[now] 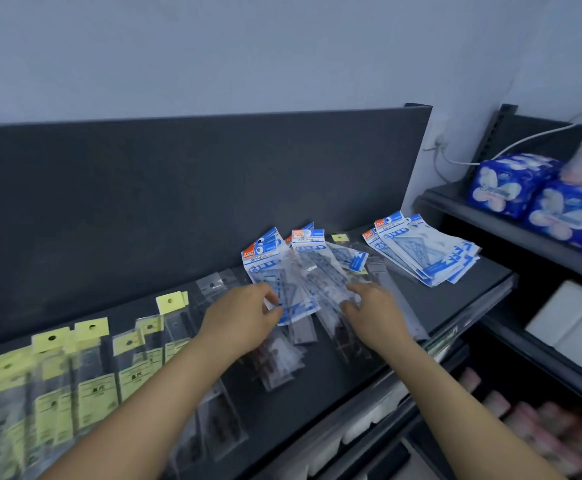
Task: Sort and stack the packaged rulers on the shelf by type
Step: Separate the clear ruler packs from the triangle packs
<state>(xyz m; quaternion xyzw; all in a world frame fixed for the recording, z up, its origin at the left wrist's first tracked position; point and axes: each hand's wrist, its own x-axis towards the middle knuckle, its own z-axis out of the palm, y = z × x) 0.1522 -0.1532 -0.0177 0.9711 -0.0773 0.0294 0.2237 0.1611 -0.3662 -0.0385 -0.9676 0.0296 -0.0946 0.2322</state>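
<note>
On the dark shelf [317, 403] lie packaged rulers of several kinds. A loose heap of blue-and-white geometric set packs [293, 268] sits in the middle. My left hand [244, 320] pinches the lower edge of one of these packs. My right hand [372, 313] rests with spread fingers on the heap's right side, over clear ruler packs [338, 344]. A neater stack of the same blue packs [424, 251] lies at the shelf's right end. Yellow-labelled ruler packs [74, 386] are fanned out on the left.
A dark back panel [178, 188] rises behind the shelf. To the right stands another shelf unit [511, 230] with blue tissue packs [511, 181] and white boxes [573, 323] below. Pink items [532, 431] fill the bottom right. A white cable [518, 142] hangs by the wall.
</note>
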